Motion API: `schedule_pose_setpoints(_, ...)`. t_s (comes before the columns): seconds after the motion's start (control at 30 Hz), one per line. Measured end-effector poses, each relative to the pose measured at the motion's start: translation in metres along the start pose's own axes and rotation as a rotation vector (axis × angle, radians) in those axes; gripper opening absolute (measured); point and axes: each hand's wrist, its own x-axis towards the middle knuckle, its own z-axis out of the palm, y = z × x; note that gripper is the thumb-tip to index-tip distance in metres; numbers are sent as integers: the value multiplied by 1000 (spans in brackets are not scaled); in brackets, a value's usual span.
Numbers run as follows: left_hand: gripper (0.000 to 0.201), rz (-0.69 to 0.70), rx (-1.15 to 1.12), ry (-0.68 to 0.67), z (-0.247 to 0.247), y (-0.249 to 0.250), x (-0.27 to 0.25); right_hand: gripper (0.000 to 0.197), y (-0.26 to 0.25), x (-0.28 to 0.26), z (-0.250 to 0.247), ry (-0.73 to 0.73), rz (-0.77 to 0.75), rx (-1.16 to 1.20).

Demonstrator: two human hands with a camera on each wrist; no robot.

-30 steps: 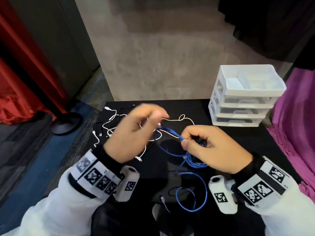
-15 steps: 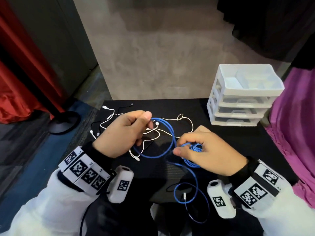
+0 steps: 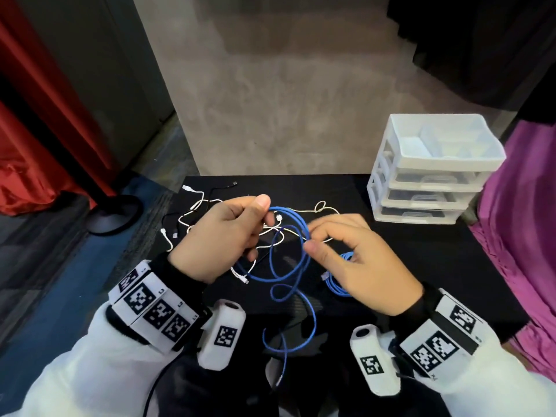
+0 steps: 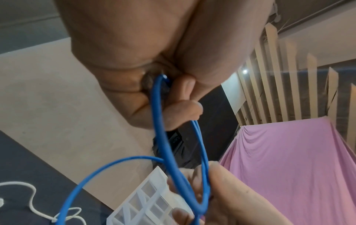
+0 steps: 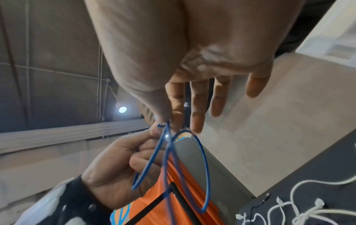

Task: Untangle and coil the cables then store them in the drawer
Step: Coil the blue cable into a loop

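The left hand point(image 3: 224, 236) is pinching the blue cable point(image 3: 290, 260) between thumb and curled fingers, holding a loop of it above the black table point(image 3: 421, 251). The right hand point(image 3: 358, 260) is pinching the same loop at its far side between thumb and forefinger, its other 3 fingers spread loosely. More blue cable is hanging toward the person, and a bunched part, seemingly coiled, is lying under the right hand. White cables point(image 3: 192, 212) are lying tangled behind. The white 3-drawer organizer point(image 3: 427, 188) is standing at the table's right rear, drawers closed.
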Motion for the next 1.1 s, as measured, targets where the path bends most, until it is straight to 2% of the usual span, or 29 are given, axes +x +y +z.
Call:
schedule_pose_setpoints(0.17,39,-11,1,-54,-3,4,-4,25,-4,3,-14,-24,36,138)
schedule_pose_setpoints(0.3,39,-21,11,-100,-6,6,-6,29,-10,12,-28,95,24,121)
schedule_pose_setpoints(0.4,39,-3,6,-119,-5,10,-8,25,-8,17,-40,179,22,199)
schedule_pose_setpoints(0.6,39,30,-13,-71,-5,10,-9,25,0,18,-56,345,55,232)
schedule_pose_setpoints(0.67,38,16,-80,-22,-6,9,-7,25,3,17,-55,328,81,258)
schedule_pose_setpoints(0.73,37,-20,-211,45,-7,8,-6,22,7,13,-48,244,108,310)
schedule_pose_setpoints(0.87,33,-123,-488,97,5,-2,-8,11,10,4,-31,139,185,546)
schedule_pose_setpoints(1.0,31,-194,-665,134,29,-19,-12,4,10,2,-13,219,266,734)
schedule_pose_setpoints(1.1,30,-235,-739,171,38,-28,-11,7,9,1,-2,301,312,852)
